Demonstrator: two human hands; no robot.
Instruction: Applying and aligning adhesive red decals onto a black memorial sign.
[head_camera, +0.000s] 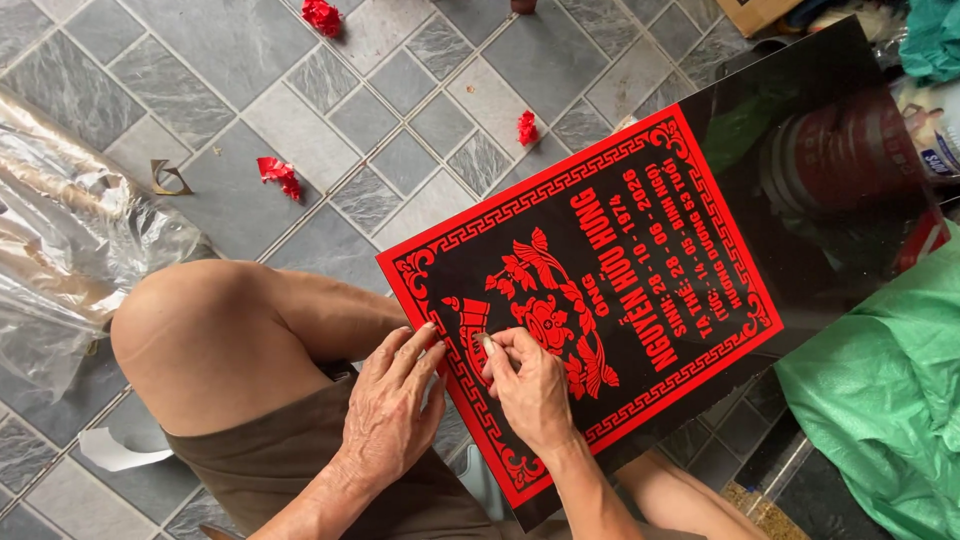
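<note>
A glossy black slab (800, 230) is seen propped at a slant across the lap of a seated person, its lower end resting near the knees and its upper end reaching toward the top right corner of the view. Most of the slab's lower half is covered by a red stencil sheet (590, 300) with an ornamental border, a flower figure in the middle and rows of lettering beside it. The left hand (390, 405) is laid flat on the slab's lower left edge, fingers spread and relaxed, nothing being gripped. The right hand (525, 385) is placed just beside it on the sheet, its thumb and forefinger pinched together on a small piece of the red film at the flower figure's left side. Left of the slab, a bare knee (200, 340) is raised above the grey tiled floor (400, 110), where crumpled red scraps (279, 175) are scattered. Clear plastic wrapping (60, 230) lies further left of the slab, and a green sheet (885, 390) is bunched at the slab's right.
</note>
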